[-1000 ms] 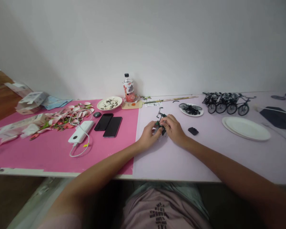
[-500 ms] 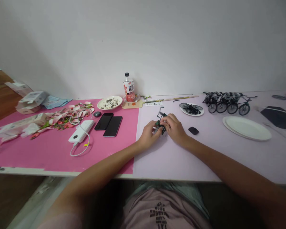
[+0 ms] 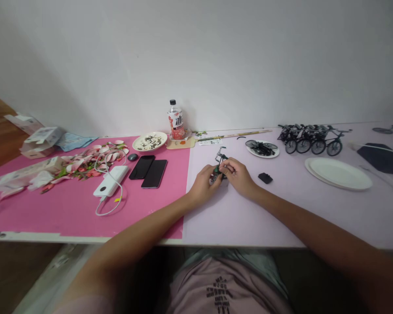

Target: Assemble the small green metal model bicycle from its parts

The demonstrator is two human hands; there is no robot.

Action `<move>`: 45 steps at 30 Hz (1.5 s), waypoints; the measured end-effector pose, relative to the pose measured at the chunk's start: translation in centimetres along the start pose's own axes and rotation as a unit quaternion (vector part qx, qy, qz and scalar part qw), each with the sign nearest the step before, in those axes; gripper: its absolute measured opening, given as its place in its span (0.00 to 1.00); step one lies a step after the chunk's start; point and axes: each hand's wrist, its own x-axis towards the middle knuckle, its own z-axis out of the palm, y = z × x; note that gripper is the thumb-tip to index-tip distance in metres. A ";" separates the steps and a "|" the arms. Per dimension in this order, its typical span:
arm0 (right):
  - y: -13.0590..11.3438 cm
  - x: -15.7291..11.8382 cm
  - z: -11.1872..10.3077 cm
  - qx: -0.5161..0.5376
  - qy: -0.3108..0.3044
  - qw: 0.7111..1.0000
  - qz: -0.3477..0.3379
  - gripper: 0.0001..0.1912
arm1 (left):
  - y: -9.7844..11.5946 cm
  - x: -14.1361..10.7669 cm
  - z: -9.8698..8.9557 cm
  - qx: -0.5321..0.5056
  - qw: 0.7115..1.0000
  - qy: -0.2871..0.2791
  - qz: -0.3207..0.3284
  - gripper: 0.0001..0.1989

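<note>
Between my two hands is a small dark toy bicycle [image 3: 221,158], its handlebar sticking up above my fingers. My left hand [image 3: 203,186] is closed around its lower left part, near a wheel. From the other side my right hand [image 3: 238,175] pinches the frame with thumb and fingers. My fingers cover much of the frame and lower parts, so I cannot tell which piece they press. A small black plastic piece [image 3: 265,178] lies on the table right of my right hand. Behind it, a white plate [image 3: 251,153] holds black bicycle parts [image 3: 262,148].
Several finished-looking toy bicycles [image 3: 314,138] stand in a row at the back right, behind stacked white plates [image 3: 339,174]. Leftward are two phones [image 3: 154,173], a white power bank [image 3: 111,181] with cable, petals [image 3: 85,161], a bowl [image 3: 149,148] and a drink bottle [image 3: 176,122].
Both hands stay in nearly the same place on the toy bicycle. The right fingers have shifted slightly and the bicycle has tilted a little. The view has moved very slightly.
</note>
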 end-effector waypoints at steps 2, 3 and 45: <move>0.1 0.0 0.1 0.021 0.001 1.000 0.021 0.15 | -0.1 0.0 0.0 0.000 1.000 -0.002 0.002 0.08; 0.1 0.0 0.1 0.028 0.002 0.999 0.029 0.15 | -0.2 0.0 0.0 0.000 1.000 -0.003 0.002 0.08; -1.9 -0.4 -0.1 -0.014 0.068 0.989 -0.132 0.03 | -1.5 -0.1 0.3 0.008 0.987 0.086 0.136 0.17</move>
